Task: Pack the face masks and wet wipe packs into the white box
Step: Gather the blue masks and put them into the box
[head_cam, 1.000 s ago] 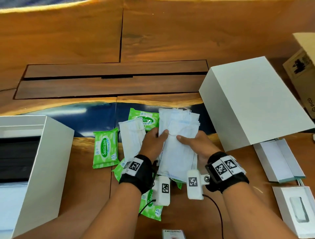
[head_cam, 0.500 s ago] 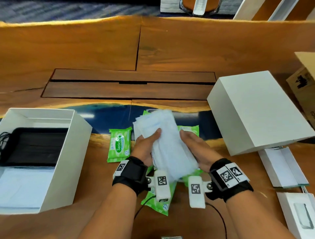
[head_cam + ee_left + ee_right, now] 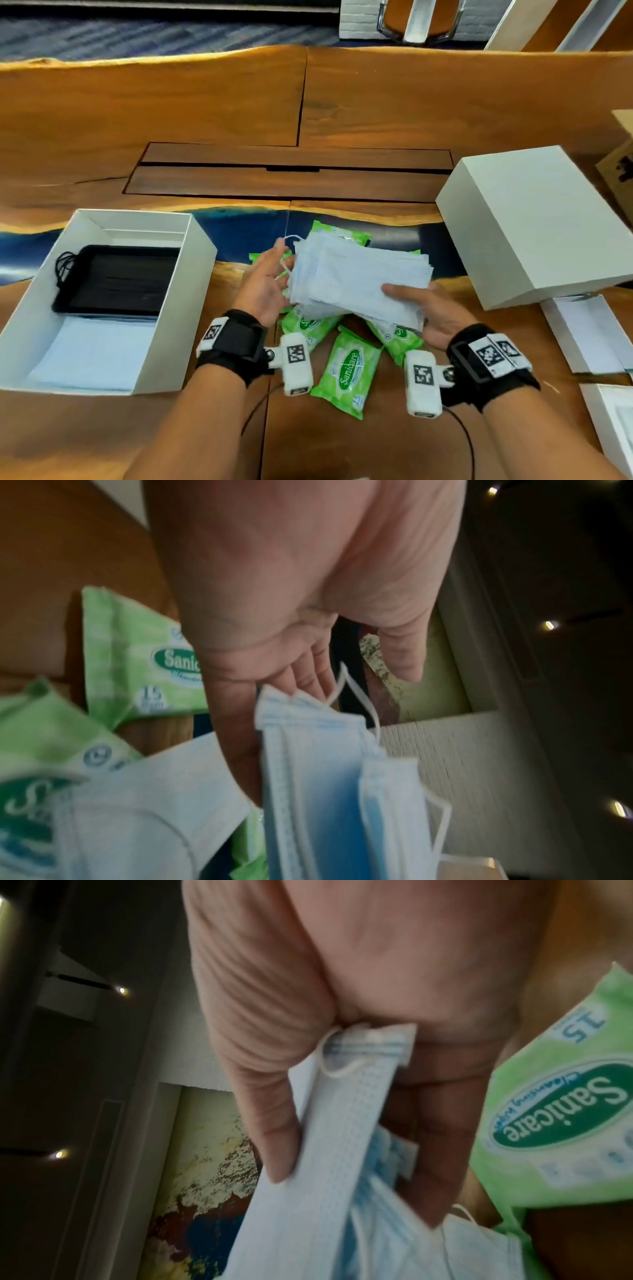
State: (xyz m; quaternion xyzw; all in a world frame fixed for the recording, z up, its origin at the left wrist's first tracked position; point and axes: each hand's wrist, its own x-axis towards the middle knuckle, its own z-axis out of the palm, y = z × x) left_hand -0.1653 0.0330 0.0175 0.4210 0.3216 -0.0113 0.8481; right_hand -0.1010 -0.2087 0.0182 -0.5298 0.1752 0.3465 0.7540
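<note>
A stack of light blue face masks hangs just above the table, lying crosswise. My right hand grips its right end, thumb on top and fingers underneath; the right wrist view shows the masks pinched the same way. My left hand is flat, its straight fingers against the stack's left edge. Several green wet wipe packs lie on the table below. The open white box stands at the left, with black masks and blue masks inside.
The white lid sits at the right. Small white boxes lie at the right edge, and a cardboard box stands behind them. The table has a dark recessed panel beyond the packs.
The mask stack has been lifted off the wipe packs and turned crosswise. My left hand has come off the top and now lies flat at its left edge. The view has tilted up.
</note>
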